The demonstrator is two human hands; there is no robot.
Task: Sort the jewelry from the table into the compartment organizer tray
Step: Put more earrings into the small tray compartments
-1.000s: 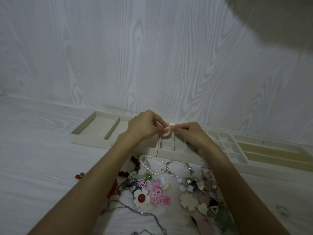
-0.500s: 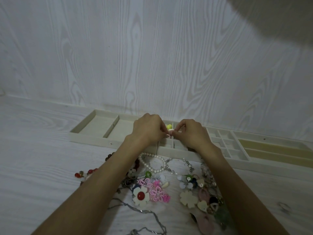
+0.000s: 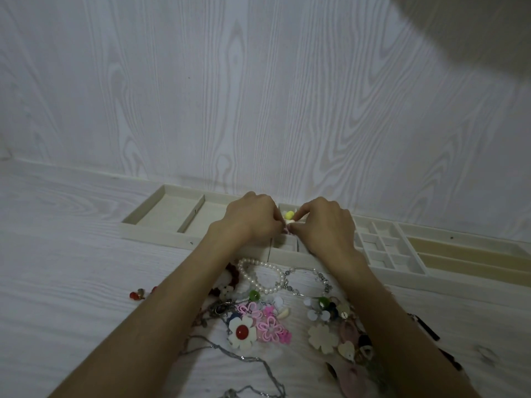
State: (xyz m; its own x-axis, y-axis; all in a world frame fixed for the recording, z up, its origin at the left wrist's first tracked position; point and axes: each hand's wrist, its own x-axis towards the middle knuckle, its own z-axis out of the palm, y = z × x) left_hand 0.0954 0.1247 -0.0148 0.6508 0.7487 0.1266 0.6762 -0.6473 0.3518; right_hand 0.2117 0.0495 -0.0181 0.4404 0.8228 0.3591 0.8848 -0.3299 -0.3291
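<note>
A cream compartment organizer tray [image 3: 155, 231] runs along the wall. Both hands meet over its middle compartments. My left hand [image 3: 253, 219] and my right hand [image 3: 324, 225] pinch a small cream-and-pink piece [image 3: 290, 225] between their fingertips. Just behind it a yellow piece [image 3: 288, 215] lies in a tray compartment. The jewelry pile sits on the table under my forearms: a pearl bracelet [image 3: 258, 275], a white flower with a red centre [image 3: 242, 331], pink flowers [image 3: 270, 328], a cream flower [image 3: 323, 338] and a silver chain [image 3: 253, 360].
Small square compartments [image 3: 382, 248] and long tan slots [image 3: 459, 254] lie at the tray's right. Two wide compartments [image 3: 172, 214] lie at its left. Red beads [image 3: 138, 294] sit apart on the table, left of the pile. The wall stands right behind the tray.
Both hands have moved forward and down over the tray's middle compartments, still holding the small piece together. The yellow piece has come into sight behind the fingers.
</note>
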